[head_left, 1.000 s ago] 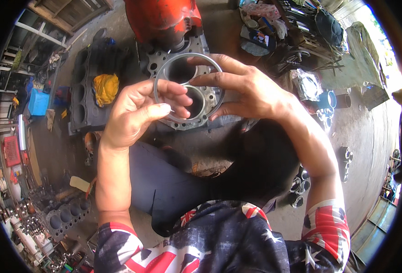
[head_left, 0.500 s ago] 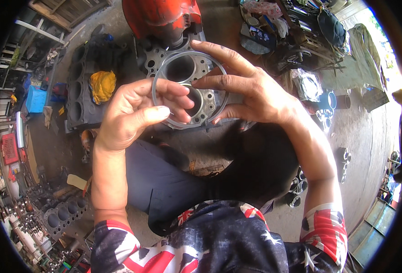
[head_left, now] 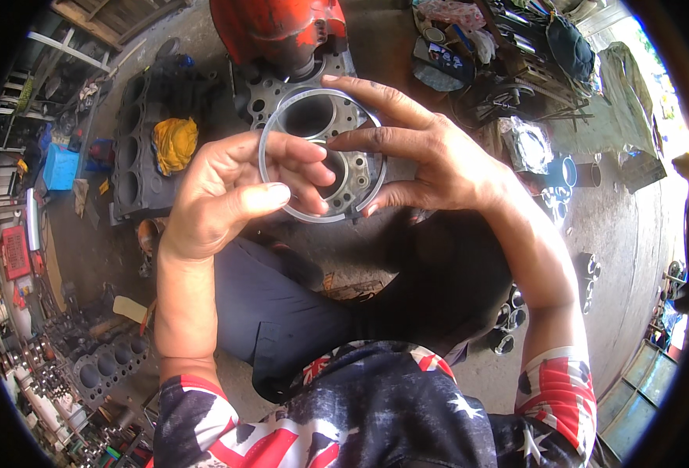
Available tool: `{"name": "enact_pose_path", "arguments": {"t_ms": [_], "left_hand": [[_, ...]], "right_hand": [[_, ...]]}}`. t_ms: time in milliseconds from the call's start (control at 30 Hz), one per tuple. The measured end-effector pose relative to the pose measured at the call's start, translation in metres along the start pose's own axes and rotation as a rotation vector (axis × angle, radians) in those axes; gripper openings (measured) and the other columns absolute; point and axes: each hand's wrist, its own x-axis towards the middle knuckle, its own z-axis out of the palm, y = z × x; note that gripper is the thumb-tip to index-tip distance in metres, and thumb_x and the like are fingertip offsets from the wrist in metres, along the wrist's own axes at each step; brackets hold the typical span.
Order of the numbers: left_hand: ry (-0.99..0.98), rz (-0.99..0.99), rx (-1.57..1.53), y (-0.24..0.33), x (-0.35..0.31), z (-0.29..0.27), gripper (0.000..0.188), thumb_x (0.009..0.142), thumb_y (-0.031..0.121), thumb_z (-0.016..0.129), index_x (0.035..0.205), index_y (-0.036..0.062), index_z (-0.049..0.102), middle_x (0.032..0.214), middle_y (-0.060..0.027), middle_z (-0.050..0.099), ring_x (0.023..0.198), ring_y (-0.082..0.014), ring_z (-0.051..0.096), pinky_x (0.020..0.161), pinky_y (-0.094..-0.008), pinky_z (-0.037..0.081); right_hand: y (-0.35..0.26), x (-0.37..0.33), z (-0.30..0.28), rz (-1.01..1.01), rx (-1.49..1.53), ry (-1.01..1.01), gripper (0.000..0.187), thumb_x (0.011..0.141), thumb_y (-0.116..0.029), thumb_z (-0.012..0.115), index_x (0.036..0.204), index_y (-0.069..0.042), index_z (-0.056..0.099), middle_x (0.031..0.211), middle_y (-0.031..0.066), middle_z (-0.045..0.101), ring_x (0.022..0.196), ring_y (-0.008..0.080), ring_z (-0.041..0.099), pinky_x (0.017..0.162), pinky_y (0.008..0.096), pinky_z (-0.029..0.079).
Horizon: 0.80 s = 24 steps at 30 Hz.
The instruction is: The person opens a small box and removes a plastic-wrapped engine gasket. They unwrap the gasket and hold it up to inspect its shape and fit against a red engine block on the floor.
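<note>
A thin, shiny metal piston ring (head_left: pixel 262 162) is held up between my hands, a small gap showing in it near my right thumb. My left hand (head_left: pixel 231 183) grips its left side, thumb in front and curled fingers reaching through the ring. Around the right side, the fingers and thumb of my right hand (head_left: pixel 438 160) are spread, touching the rim. Beyond the ring lies a grey engine block (head_left: pixel 344 117) with round cylinder bores, partly hidden by my fingers. A red machine (head_left: pixel 270 35) stands over the block's far end.
To the left is a dark engine block (head_left: pixel 135 191) with a yellow cloth (head_left: pixel 176 146) on it. Another block (head_left: pixel 104 370) sits at lower left among metal parts. Cylindrical sleeves (head_left: pixel 566 171) stand on the right, and a cluttered bench (head_left: pixel 508 70) is at far right.
The ring has shifted slightly left and turned a little, so its gap now shows near my right thumb. Both hands keep nearly the same hold.
</note>
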Motion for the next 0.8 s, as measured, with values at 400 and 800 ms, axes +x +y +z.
{"name": "enact_pose_path", "arguments": {"t_ms": [400,800], "left_hand": [[0.178,-0.057,0.357,-0.012,0.014,0.014,0.050,0.107,0.034,0.057,0.137,-0.0054,0.056,0.121,-0.0219,0.069,0.106,-0.0261,0.071,0.086,-0.0357,0.059],[0.170,-0.047,0.422,-0.007,0.006,0.023,0.024,0.103,0.018,0.063,0.111,-0.0031,0.072,0.089,-0.0111,0.077,0.084,-0.0152,0.075,0.069,-0.0246,0.058]], "right_hand": [[-0.001,-0.005,-0.009,0.621,0.562,-0.040,0.071,0.104,-0.061,0.048,0.073,0.000,0.064,0.070,0.0113,0.071,0.054,0.0122,0.065,0.051,0.0284,0.052],[0.005,-0.004,-0.014,0.800,1.031,-0.185,0.065,0.106,-0.056,0.043,0.067,-0.005,0.049,0.064,0.0178,0.062,0.060,0.0269,0.073,0.046,0.0303,0.051]]}}
